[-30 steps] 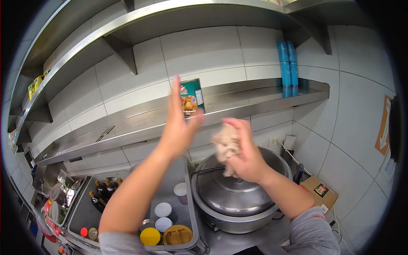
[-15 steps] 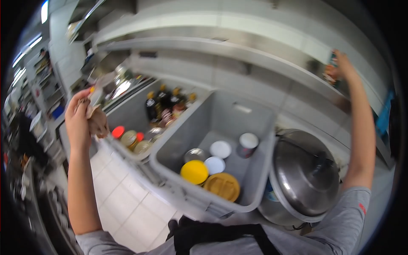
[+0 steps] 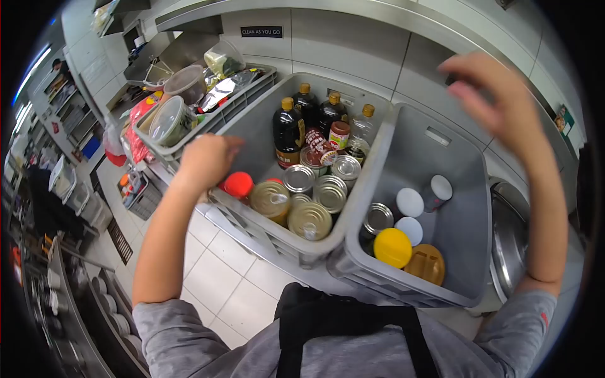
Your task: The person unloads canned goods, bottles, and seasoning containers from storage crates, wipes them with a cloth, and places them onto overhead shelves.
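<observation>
My left hand (image 3: 211,160) is over the near left corner of the grey bin (image 3: 252,104) of bottles and cans, close to the red-lidded jar (image 3: 239,184). Its fingers are slightly apart, and nothing shows in them. My right hand (image 3: 488,94) is raised above the back right of the second grey bin (image 3: 463,164), thumb and fingers apart, holding nothing and blurred by motion. That bin holds a yellow-lidded container (image 3: 392,248), a brown-lidded one (image 3: 426,264) and white-lidded ones (image 3: 410,203). On the shelf at the right stands the green can (image 3: 563,120). No cloth is visible.
Dark sauce bottles (image 3: 288,129) stand among several cans (image 3: 329,193). A tray (image 3: 268,79) of bags and plastic tubs is at the left. The lidded metal pot (image 3: 509,233) is behind my right forearm. A person (image 3: 60,66) is in the far left background.
The view has swung left. My right hand has let go of the green can and moved away from it. The cloth from my left hand is out of sight, and that hand has come to the bin.
</observation>
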The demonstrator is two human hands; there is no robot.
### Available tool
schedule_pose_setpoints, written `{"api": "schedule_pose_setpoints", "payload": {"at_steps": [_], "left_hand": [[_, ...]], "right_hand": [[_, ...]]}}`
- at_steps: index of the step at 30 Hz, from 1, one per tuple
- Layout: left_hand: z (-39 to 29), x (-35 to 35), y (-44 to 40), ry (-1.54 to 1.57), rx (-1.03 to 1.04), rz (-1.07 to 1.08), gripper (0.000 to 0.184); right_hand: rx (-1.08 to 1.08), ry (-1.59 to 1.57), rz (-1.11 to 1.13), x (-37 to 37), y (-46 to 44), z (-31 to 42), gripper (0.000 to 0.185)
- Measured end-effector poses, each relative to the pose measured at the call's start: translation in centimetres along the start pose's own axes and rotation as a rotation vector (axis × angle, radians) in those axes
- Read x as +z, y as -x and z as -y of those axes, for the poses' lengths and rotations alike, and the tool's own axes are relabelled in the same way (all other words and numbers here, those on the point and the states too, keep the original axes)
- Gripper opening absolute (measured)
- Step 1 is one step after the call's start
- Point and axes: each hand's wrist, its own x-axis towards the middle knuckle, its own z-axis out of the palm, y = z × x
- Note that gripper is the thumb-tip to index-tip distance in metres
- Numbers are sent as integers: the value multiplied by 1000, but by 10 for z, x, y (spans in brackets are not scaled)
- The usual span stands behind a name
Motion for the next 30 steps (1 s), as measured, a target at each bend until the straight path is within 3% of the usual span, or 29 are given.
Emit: {"api": "schedule_pose_setpoints", "payload": {"at_steps": [2,4,5,7,8,9,11,12,13,15,17,19,21,22,25,28,29,30], "left_hand": [[18,28,-11,69,85,7,27],[40,71,-14,286,99,13,27],[43,67,-15,290,115,175,25],[33,56,-14,377,128,69,22],[34,55,-14,386,133,69,22],[36,55,-13,413,117,42,20],[38,56,-11,444,91,0,17],[39,55,-11,483,80,-61,16],[39,53,-11,518,70,-124,14],[39,50,-10,561,56,-149,12],[40,51,-12,648,61,-266,11],[42,53,-13,683,42,-228,15],[43,50,-12,767,44,-447,25],[47,49,-11,794,57,-413,34],[58,64,-15,1010,34,-576,37],[68,66,-15,1134,-11,-764,36],[70,67,-14,1231,-50,-795,35],[70,69,-11,1588,-186,-615,39]], "right_hand": [[19,-136,178,67,-27,20,19],[190,-294,436,144,-51,19,16],[244,-281,471,187,-60,14,16],[437,-380,598,272,-75,-3,19],[459,-386,587,316,-77,-15,21],[639,-518,608,358,-77,-25,30],[587,-369,449,442,-67,-42,47],[760,-564,555,458,-70,-40,48],[929,-762,657,468,-74,-35,49],[993,-997,612,460,-68,-26,46],[969,-866,601,457,-60,-16,40],[975,-1000,522,468,-60,-5,38],[1058,-1016,384,460,-65,22,36],[1150,-1137,307,449,-72,36,33],[1212,-1387,153,437,-85,43,26],[871,-1379,26,398,-101,41,24],[845,-1374,12,379,-112,46,24],[678,-1300,-34,357,-118,51,24]]}}
